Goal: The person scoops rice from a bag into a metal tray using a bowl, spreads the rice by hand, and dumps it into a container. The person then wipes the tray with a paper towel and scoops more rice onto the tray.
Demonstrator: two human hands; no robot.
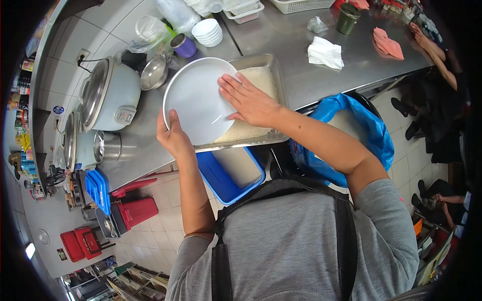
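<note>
My left hand [175, 138] grips the lower left rim of a large white bowl [193, 100], its thumb over the edge. The bowl is tilted, its smooth inside facing me, and looks empty. Flat against its right inner side lies my right hand [248, 100], fingers stretched out and holding nothing. Behind and under the bowl, a metal tray [278, 90] on the steel counter contains pale grains [261, 83] that look like rice; the bowl hides the tray's left part. Below the counter edge, a blue tub [213, 175] has similar pale contents.
A blue bag [379, 135] lines a bin at right. Rice cookers [118, 95], a metal bowl [154, 73], a purple cup [184, 46] and stacked white bowls [207, 32] stand left and behind. White paper [325, 52] and a pink cloth [387, 44] lie right. Other people sit far right.
</note>
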